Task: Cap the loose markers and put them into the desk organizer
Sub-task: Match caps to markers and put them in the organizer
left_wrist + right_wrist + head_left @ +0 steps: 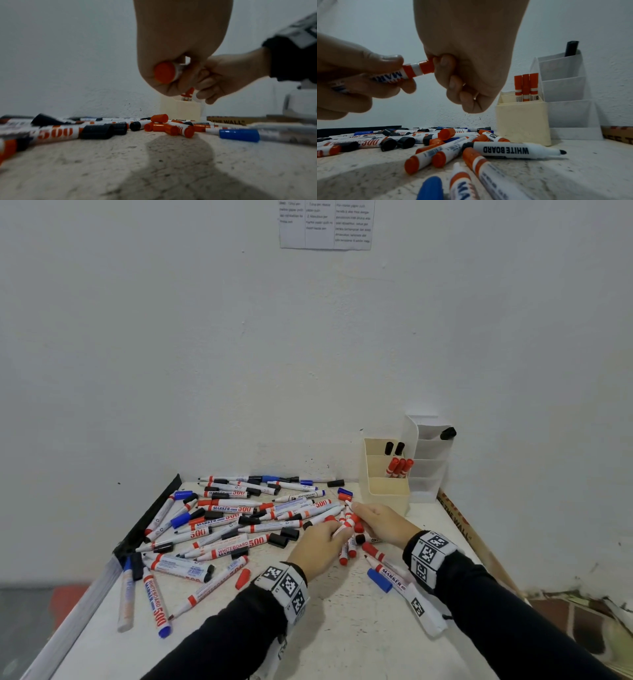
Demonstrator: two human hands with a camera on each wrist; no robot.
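A red whiteboard marker [346,524] is held level just above the table between both hands. My left hand [322,542] grips its white barrel [392,77], and the red butt end [165,72] pokes out of my fist. My right hand [376,522] curls round the red cap [428,67] at the other end; the cap sits against the marker's red collar. The cream desk organizer [387,491] stands just behind my hands. It holds three red-capped markers [399,467] and two black-capped ones [394,448].
A white tiered organizer [428,463] holding one black marker [448,433] stands beside the cream one against the wall. Several loose markers and caps [233,518] cover the table's left and middle. A cardboard box [459,522] lines the right edge.
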